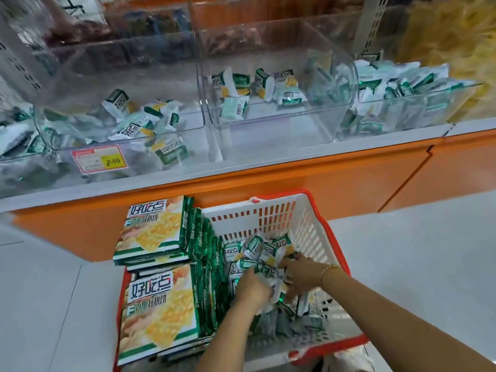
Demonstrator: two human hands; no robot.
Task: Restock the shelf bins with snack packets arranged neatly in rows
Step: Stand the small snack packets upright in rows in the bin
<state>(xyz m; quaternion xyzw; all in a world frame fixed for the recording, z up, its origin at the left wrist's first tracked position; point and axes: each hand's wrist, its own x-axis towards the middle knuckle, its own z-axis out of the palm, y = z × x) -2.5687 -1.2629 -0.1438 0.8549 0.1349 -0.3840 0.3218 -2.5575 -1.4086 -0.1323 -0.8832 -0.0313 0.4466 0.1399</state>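
Observation:
Both hands are down in a white basket with a red rim (303,208) on the floor. My left hand (252,288) and my right hand (299,275) curl into a heap of small green-and-white snack packets (257,249), gathering a bunch between them. Above, clear shelf bins hold the same packets lying loose: the left bin (128,146) has several, the middle bin (271,130) has several at its back, and the right bin (402,114) is fuller.
Two stacks of flattened green-and-yellow outer bags (158,229) lie over the basket's left side. A price tag (100,159) is stuck on the left bin's front. The orange shelf base (322,181) runs across behind the basket. Grey floor tiles lie on both sides.

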